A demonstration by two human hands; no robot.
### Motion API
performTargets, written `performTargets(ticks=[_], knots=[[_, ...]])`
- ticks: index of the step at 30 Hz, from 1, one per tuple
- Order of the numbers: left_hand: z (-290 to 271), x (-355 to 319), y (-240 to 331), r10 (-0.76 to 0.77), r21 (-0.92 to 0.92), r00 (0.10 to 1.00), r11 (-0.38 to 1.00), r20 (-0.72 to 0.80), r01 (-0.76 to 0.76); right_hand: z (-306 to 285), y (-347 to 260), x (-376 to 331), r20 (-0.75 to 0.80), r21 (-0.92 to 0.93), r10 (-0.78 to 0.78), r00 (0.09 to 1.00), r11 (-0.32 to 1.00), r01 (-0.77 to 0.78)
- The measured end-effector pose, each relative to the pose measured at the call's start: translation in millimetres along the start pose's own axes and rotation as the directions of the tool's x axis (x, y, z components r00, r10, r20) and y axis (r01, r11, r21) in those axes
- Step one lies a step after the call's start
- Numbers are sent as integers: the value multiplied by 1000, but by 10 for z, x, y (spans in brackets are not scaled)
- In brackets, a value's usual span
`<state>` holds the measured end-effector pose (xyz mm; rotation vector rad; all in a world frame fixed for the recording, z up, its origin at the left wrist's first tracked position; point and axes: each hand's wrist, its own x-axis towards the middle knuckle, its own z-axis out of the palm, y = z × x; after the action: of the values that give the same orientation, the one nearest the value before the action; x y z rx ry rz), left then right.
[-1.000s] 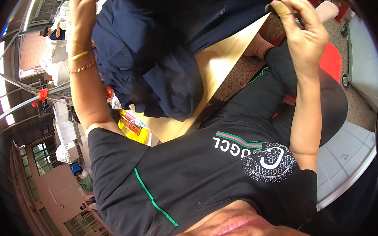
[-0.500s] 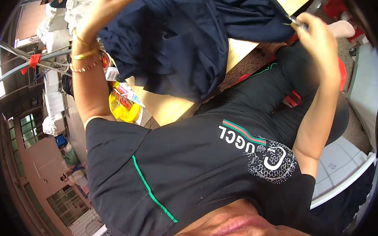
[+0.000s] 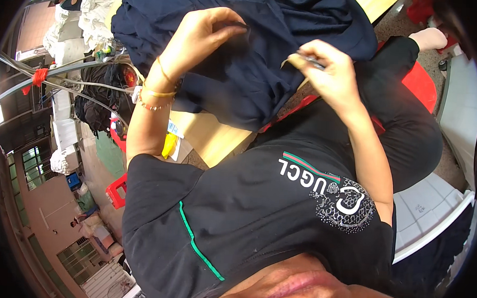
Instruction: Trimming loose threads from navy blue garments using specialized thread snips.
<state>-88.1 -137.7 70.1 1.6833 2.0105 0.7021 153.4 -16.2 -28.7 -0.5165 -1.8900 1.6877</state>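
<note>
With 12 o'clock at the far side of the view, the dark navy cloth (image 3: pixel 253 74) lies bunched across the bench (image 3: pixel 217 140) at 12 o'clock, in loose folds that cover most of the wood; a bare strip of bench shows at the cloth's 7 o'clock, with a yellow packet (image 3: pixel 169 145) near it, beside the person's left arm; the left hand (image 3: pixel 206 36) is over the cloth at 11 o'clock, thumb and fingers drawn close together, with something dark at their tips, though I cannot tell whether they grip it; the right hand (image 3: pixel 331 73), at 1 o'clock, is curled around a slim metal tool (image 3: pixel 314 62), its fingers well apart from the left hand's; the handling looks partway along, I judge, since tool and cloth are both in play and the cloth is neither smoothed nor folded; how much of it is done, and how much is left, the heaped folds hide.
</note>
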Motion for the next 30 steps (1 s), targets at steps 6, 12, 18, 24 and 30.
performTargets(ticks=[6,12,18,24,30], knots=[[-101,-153,663,342,-254,930,895,-134,-366,-668,-54,-143,-190,599,92,978,799,41],[148,160,1005,551,-213,832,807,-68,-551,-690,110,-139,-226,604,300,927,790,-108],[490,469,1248,764,-168,642,626,-63,-762,-696,106,-254,-404,516,207,891,856,35],[832,831,1078,638,-358,762,689,-113,-630,-831,-70,-268,-209,618,104,972,785,49],[719,750,747,517,-114,849,842,-108,-528,-860,271,-87,-352,475,225,908,880,-34]])
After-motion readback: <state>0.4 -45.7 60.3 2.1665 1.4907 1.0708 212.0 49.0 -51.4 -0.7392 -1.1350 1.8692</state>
